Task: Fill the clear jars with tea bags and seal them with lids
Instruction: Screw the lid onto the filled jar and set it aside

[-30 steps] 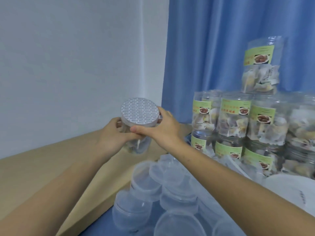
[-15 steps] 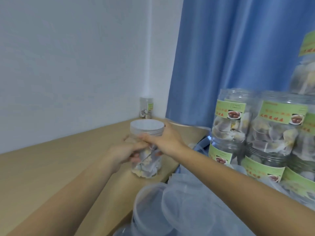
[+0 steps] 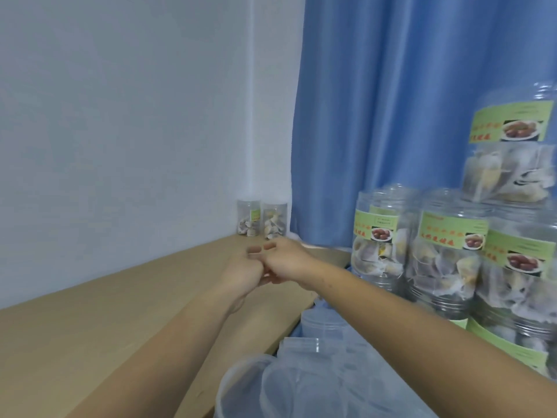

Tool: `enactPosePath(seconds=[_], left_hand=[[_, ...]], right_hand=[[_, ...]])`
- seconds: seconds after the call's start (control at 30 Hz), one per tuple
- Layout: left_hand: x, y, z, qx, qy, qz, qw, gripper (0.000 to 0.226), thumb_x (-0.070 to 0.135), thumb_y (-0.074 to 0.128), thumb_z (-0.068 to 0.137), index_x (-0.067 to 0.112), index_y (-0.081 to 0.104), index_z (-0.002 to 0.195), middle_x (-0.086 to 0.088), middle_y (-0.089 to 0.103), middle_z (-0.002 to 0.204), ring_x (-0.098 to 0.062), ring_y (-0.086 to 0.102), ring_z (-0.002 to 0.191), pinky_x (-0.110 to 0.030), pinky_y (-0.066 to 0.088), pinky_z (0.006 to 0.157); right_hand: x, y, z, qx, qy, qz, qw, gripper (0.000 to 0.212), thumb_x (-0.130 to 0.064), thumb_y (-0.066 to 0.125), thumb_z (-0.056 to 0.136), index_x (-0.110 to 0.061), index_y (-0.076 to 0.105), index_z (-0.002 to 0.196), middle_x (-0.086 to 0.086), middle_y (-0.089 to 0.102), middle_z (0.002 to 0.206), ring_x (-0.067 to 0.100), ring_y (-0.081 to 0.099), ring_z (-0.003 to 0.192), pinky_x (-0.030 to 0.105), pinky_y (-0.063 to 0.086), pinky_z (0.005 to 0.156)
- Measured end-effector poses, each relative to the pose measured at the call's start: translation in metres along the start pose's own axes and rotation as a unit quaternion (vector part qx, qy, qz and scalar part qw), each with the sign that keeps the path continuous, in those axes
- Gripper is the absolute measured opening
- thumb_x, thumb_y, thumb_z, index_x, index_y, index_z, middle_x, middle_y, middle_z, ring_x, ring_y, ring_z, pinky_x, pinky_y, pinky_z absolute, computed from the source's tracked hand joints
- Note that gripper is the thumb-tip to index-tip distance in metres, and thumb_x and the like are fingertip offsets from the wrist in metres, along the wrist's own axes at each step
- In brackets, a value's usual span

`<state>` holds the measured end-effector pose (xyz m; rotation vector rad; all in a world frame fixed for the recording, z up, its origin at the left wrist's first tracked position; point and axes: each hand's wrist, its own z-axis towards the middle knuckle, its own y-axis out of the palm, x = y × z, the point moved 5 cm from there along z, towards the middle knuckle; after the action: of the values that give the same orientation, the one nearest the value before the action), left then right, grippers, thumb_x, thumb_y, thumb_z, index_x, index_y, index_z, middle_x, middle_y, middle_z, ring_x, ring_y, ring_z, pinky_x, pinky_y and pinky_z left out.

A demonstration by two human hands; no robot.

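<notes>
Two small filled clear jars (image 3: 261,221) upright in my far desk corner, labelled filled jars (image 3: 446,251) stacked at my right, empty lids (image 3: 301,384) piled below.

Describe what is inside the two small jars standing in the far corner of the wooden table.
Both small jars hold pale tea bags heaped in their lower halves. The left jar's green label covers part of its contents.

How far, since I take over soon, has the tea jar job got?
Done: green-labelled clear jars of tea bags stacked at right, two more far back. In hand: left hand and right hand meet, holding no jar. Left: empty clear plastic containers in front.
</notes>
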<state>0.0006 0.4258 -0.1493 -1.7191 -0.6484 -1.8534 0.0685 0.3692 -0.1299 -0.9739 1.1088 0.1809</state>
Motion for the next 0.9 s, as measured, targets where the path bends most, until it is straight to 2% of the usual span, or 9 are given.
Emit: enactPosePath(seconds=[0.07,0.17,0.33,0.43,0.53,0.6,0.67,0.8,0.9], left_hand=[[0.015,0.01,-0.023,-0.004,0.021,0.019,1.0,0.036,-0.013,0.038,0.089,0.005,0.051,0.118,-0.016,0.061,0.101,-0.026,0.062,0.087,-0.03,0.053,0.072],[0.039,0.03,-0.056,0.003,0.049,0.028,0.998,0.028,-0.011,0.037,0.09,0.012,0.052,0.097,-0.01,0.062,0.08,-0.02,0.061,0.072,-0.031,0.053,0.072],[0.072,0.091,-0.106,-0.04,0.072,0.025,0.996,0.028,-0.005,0.042,0.09,0.006,0.054,0.112,-0.014,0.063,0.087,-0.023,0.06,0.078,-0.039,0.053,0.082],[0.094,0.135,-0.129,-0.057,0.095,0.018,0.994,0.022,-0.003,0.047,0.088,0.01,0.057,0.103,-0.011,0.063,0.083,-0.02,0.06,0.075,-0.038,0.053,0.082],[0.119,0.178,-0.145,-0.077,0.117,0.008,0.99,0.017,0.0,0.051,0.086,0.013,0.06,0.079,-0.006,0.061,0.073,-0.019,0.059,0.072,-0.039,0.054,0.081],[0.135,0.208,-0.152,-0.085,0.132,0.003,0.988,0.008,0.004,0.052,0.086,0.004,0.055,0.094,-0.01,0.059,0.08,-0.026,0.06,0.08,-0.044,0.052,0.087],[0.146,0.236,-0.152,-0.08,0.136,-0.004,0.988,0.038,0.007,0.056,0.085,0.001,0.042,0.121,-0.013,0.059,0.092,-0.032,0.064,0.094,-0.048,0.051,0.092],[0.16,0.279,-0.139,-0.055,0.162,0.045,0.984,0.049,0.018,0.06,0.084,0.0,0.04,0.125,-0.011,0.056,0.12,-0.03,0.057,0.109,-0.029,0.043,0.079],[0.168,0.288,-0.119,-0.031,0.172,0.077,0.982,0.075,0.035,0.07,0.079,0.005,0.03,0.136,-0.014,0.041,0.138,-0.031,0.048,0.12,-0.032,0.039,0.082]], right_hand=[[-0.011,-0.012,-0.02,0.011,-0.018,-0.008,1.0,0.017,-0.023,0.053,0.091,-0.022,0.066,0.102,-0.003,0.059,0.073,0.016,0.055,0.069,0.03,0.048,0.065],[-0.021,-0.038,-0.059,0.028,-0.028,-0.012,0.999,0.017,-0.021,0.045,0.092,-0.023,0.061,0.097,0.0,0.06,0.08,0.022,0.058,0.08,0.033,0.05,0.069],[-0.021,-0.108,-0.126,0.094,-0.052,-0.054,0.993,0.016,-0.026,0.046,0.092,-0.024,0.061,0.085,0.006,0.064,0.086,0.022,0.061,0.076,0.037,0.056,0.072],[-0.018,-0.158,-0.159,0.139,-0.065,-0.081,0.985,0.023,-0.03,0.049,0.091,-0.013,0.065,0.097,0.011,0.068,0.092,0.026,0.064,0.081,0.041,0.055,0.077],[-0.011,-0.212,-0.185,0.21,-0.074,-0.074,0.972,0.029,-0.032,0.053,0.088,-0.02,0.061,0.113,0.005,0.065,0.109,0.024,0.063,0.101,0.039,0.052,0.086],[-0.005,-0.245,-0.198,0.264,-0.081,-0.065,0.959,0.03,-0.031,0.054,0.087,-0.022,0.059,0.115,0.004,0.065,0.11,0.022,0.062,0.102,0.036,0.051,0.088],[0.003,-0.272,-0.206,0.3,-0.088,-0.044,0.949,0.026,-0.028,0.054,0.087,-0.021,0.059,0.111,0.003,0.066,0.105,0.022,0.062,0.1,0.041,0.051,0.091],[0.024,-0.314,-0.208,0.367,-0.084,-0.002,0.926,0.029,-0.03,0.051,0.09,-0.017,0.058,0.114,-0.002,0.064,0.103,0.016,0.063,0.089,0.028,0.046,0.084],[0.034,-0.336,-0.198,0.417,-0.062,-0.039,0.906,0.048,-0.039,0.053,0.087,-0.019,0.048,0.131,0.003,0.052,0.13,0.021,0.049,0.117,0.033,0.039,0.092]])
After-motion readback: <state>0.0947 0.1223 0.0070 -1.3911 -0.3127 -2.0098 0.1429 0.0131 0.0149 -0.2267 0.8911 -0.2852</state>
